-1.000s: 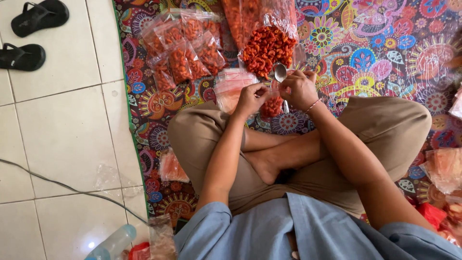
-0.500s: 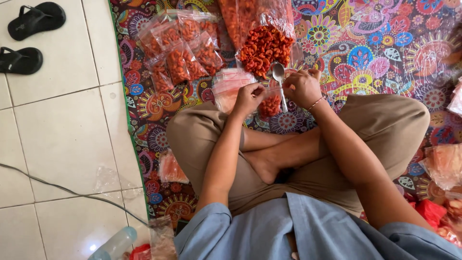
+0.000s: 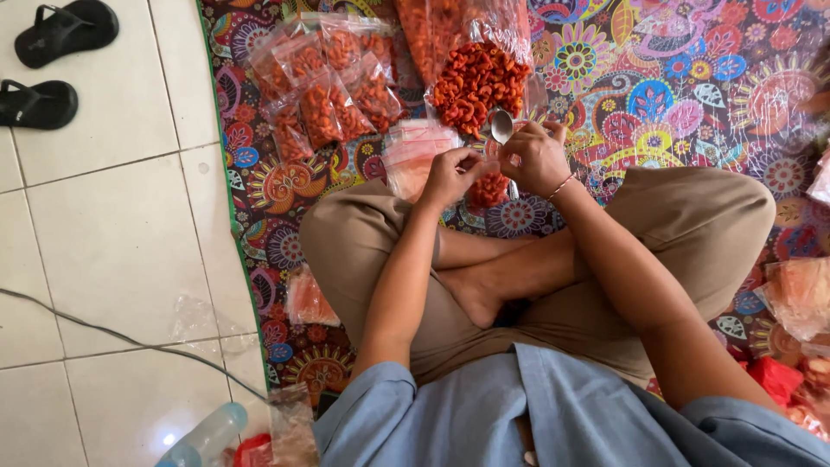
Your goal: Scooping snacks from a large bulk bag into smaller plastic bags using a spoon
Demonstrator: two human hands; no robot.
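Your right hand [image 3: 538, 158] has a closed grip on one metal spoon [image 3: 501, 126]; its long axis runs away from you, bowl pointing at the heap of orange-red snacks [image 3: 477, 82]. The bowl sticks out just beyond your fingers. Your left hand [image 3: 450, 173] pinches the mouth of one small clear bag [image 3: 489, 188], which hangs between both hands, part-filled. Several filled packets [image 3: 324, 86] lie on the patterned mat [image 3: 692, 78]; count unclear. Two black sandals [image 3: 52, 65] sit on the tile floor [image 3: 112, 242].

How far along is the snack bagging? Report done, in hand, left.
Done: filled small bags lie piled on the mat. In hand: left hand and right hand, with a spoon, hold a part-filled bag. Left: the big open bag of orange snacks and empty bags.
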